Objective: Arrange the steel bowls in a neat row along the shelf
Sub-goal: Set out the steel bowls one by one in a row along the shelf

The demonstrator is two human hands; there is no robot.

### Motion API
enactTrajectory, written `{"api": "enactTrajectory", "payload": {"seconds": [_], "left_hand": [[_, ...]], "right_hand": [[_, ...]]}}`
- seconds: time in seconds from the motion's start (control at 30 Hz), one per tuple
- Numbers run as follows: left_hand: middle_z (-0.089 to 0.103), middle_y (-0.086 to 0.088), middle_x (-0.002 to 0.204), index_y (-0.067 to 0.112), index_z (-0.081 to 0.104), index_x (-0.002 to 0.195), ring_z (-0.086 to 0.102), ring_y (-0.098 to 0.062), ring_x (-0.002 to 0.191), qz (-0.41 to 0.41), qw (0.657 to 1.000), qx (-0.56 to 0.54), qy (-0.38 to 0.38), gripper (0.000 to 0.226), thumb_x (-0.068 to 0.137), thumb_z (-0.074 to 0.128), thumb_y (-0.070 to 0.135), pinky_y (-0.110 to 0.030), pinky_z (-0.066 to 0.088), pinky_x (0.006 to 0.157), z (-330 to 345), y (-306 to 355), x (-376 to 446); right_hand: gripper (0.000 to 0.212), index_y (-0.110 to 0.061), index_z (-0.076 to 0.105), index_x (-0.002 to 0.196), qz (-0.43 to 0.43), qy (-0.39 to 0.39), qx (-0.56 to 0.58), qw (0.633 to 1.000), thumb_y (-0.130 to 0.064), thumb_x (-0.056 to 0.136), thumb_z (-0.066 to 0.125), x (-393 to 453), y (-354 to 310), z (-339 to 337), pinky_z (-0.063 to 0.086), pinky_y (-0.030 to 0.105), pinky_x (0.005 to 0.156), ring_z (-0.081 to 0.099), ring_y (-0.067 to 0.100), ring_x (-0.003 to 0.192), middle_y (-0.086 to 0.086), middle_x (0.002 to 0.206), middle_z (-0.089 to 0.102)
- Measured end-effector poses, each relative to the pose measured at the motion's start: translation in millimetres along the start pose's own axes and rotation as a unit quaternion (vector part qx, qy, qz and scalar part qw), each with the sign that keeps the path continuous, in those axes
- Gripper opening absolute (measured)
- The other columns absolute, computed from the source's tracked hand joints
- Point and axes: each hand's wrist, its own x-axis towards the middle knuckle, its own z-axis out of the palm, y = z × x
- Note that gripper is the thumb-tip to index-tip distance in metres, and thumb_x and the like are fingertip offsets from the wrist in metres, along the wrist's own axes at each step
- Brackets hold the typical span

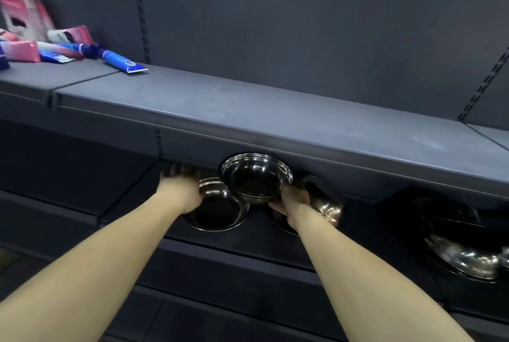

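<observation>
While the left hand [184, 187] spreads open over one steel bowl [217, 212], the right hand [292, 198] grips another bowl [256, 176].

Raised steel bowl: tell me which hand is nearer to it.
Right. The right hand holds the raised steel bowl at its near right side; the left hand is off to its left, not touching.

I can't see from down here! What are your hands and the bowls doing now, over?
Right hand holds raised bowl. Left hand open, touching flat bowl on lower shelf. More bowls jumbled right. Upper shelf close overhead.
</observation>
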Motion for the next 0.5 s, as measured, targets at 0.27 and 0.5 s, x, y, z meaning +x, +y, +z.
{"api": "enactTrajectory", "payload": {"seconds": [0.27, 0.5], "left_hand": [[0.040, -0.012, 0.147, 0.018, 0.037, 0.145, 0.041, -0.034, 0.131, 0.010, 0.998, -0.057, 0.031, 0.061, 0.094, 0.046, 0.049, -0.045, 0.040, 0.104, 6, -45, -22], [0.040, -0.012, 0.147, 0.018, 0.031, 0.150, 0.040, -0.034, 0.132, 0.014, 0.998, -0.061, 0.019, 0.063, 0.096, 0.046, 0.048, -0.044, 0.039, 0.104, 16, -63, -26]], "right_hand": [[0.034, -0.014, 0.064, 0.132, 0.018, -0.015, -0.057, 0.998, -0.018, 0.100, 0.057, -3, 33, 48, 0.061, 0.029, 0.050, 0.073, 0.028, 0.096, 0.011, 0.121, 0.072], [0.035, -0.008, 0.063, 0.132, 0.020, 0.012, -0.124, 0.992, -0.011, 0.098, 0.056, -4, 49, 65, 0.056, 0.024, 0.043, 0.070, 0.025, 0.088, 0.013, 0.124, 0.068]]}}
